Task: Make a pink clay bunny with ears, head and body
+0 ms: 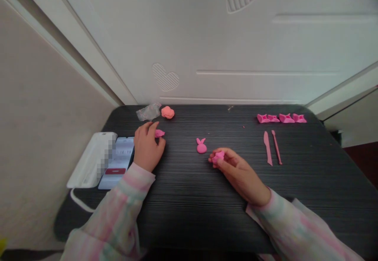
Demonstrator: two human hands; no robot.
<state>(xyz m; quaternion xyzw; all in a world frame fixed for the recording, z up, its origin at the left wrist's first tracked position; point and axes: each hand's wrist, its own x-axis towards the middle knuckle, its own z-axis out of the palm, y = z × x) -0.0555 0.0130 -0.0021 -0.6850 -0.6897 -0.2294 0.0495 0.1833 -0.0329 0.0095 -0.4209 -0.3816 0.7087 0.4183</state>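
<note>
My left hand (147, 146) rests on the dark table (189, 206) with its fingers curled over a small pink clay piece (160, 133) at its fingertips. My right hand (236, 170) pinches a small pink clay lump (218, 157) between thumb and fingers, low over the table. A pink clay rabbit head with two ears (201, 146) lies flat between the two hands, touched by neither.
An orange clay lump (167, 112) and a crumpled clear wrapper (148, 112) lie at the back left. A phone (118, 162) and a white case (91, 159) sit at the left edge. Pink moulds (281, 118) and two pink modelling tools (272, 147) lie at the right.
</note>
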